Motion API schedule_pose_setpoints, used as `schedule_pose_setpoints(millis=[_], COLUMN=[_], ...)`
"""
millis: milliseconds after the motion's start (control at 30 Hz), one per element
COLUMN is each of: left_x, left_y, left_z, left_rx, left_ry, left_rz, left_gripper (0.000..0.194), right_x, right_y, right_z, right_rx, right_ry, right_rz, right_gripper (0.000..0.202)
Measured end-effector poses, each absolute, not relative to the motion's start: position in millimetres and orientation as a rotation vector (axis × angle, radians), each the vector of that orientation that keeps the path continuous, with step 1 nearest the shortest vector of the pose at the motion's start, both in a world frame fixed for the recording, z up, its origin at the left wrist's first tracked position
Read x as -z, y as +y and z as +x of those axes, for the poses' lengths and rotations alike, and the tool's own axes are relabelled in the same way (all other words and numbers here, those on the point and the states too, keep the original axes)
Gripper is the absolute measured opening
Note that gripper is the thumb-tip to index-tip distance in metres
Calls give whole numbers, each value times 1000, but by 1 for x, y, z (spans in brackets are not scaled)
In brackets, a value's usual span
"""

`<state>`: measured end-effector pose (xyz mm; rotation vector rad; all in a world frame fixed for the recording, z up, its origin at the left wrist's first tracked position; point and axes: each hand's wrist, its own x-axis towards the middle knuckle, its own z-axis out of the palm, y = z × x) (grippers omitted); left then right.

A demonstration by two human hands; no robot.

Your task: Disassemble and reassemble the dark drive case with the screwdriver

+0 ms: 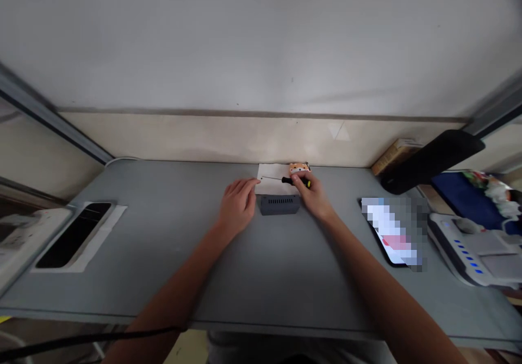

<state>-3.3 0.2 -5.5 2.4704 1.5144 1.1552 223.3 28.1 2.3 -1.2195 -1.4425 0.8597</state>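
Observation:
My right hand point(312, 190) is closed around a small screwdriver point(287, 180) with a black and yellow handle. Its thin shaft points left over a white sheet of paper point(269, 187). A tiny dark speck, perhaps a screw, lies on the sheet near the tip. My left hand point(238, 204) rests at the sheet's left edge, fingers stretched out and nothing visible in them. Just in front of the paper sits a dark grey box point(279, 205) with a row of vent slots. Behind my right hand, a small orange and white animal-faced item point(299, 168) stands at the paper's back right corner.
On the grey table point(163, 255), a black phone point(75, 236) lies on white paper at left. A lit, partly blurred phone point(391, 233) lies at right, beside a white power strip point(468, 250). A black cylindrical object point(436, 160) leans near a box point(393, 155). A wall borders the back.

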Motion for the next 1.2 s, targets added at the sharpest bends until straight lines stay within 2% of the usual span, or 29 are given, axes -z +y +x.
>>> schedule_pose_setpoints(millis=[133,300,500,800,900,1033,1200], left_x=[10,7,9,1,-6,-6,-5], left_y=[8,8,10,-5,-18,-28,-26], left_z=[-11,-9,-11,-1,14,29,28], left_rx=[-754,-603,-736,-1446,-1342,-1094,-1043], left_ry=[1519,1517,1507,1366,1254,1261,1236], left_rz=[2487,2496,2517,2572,2680,2734,2681], left_gripper=[39,35,35,28,26,29,32], right_x=[-2,-4,-2,-5,-10,-12,-12], right_y=[28,21,20,15,4,-9,-9], right_z=[219,228,232,231,247,269,281], right_rx=[-861,-824,-838,-827,-844,-896,-917], right_ry=[-1455,-1490,-1479,-1382,-1298,-909,-679], right_rz=[-1215,-1248,-1287,-1283,-1324,-1382,-1302], right_gripper=[47,47,48,55,56,55,46])
